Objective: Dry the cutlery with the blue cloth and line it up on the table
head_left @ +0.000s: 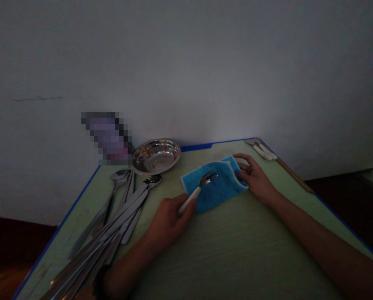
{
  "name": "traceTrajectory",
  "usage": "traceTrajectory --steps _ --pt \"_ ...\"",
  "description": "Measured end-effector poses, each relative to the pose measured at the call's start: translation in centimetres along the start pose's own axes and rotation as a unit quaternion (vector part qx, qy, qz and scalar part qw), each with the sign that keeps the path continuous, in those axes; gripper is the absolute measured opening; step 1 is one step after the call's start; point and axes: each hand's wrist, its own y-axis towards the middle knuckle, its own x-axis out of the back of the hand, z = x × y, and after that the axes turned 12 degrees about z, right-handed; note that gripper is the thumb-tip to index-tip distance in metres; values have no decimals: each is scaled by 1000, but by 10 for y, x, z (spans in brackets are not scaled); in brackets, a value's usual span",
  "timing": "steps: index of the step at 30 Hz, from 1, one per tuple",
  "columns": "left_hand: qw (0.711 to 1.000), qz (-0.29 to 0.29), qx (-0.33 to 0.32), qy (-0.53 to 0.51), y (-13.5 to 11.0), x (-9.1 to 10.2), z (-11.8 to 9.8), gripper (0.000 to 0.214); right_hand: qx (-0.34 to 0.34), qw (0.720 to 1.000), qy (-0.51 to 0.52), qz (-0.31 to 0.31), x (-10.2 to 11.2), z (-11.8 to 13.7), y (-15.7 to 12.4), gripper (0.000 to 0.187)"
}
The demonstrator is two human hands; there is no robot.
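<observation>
My left hand (169, 223) is closed round the white handle of a small fork (202, 185), whose metal tines lie on a blue cloth (218, 189). The cloth is spread flat on a pale green table (236, 250). My right hand (255, 177) grips the cloth's right edge, fingers curled over it and pinning it down.
Several long steel spoons and knives (111, 225) lie in a pile at the table's left. A shiny steel bowl (156, 156) stands at the back by the wall. Two white-handled utensils (263, 151) rest at the far right corner. A blurred object (108, 137) stands behind the bowl.
</observation>
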Motion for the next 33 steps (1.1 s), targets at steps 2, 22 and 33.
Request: traceTrajectory --steps 2,22,33 --pt "999 1 16 43 0 0 0 36 21 998 -45 -41 2 -1 1 41" --pt "986 21 73 148 2 -5 -2 35 -59 798 -583 -140 1 -10 -4 61" --pt "983 99 28 -151 -1 1 -3 41 -49 967 -244 44 -12 10 -11 27"
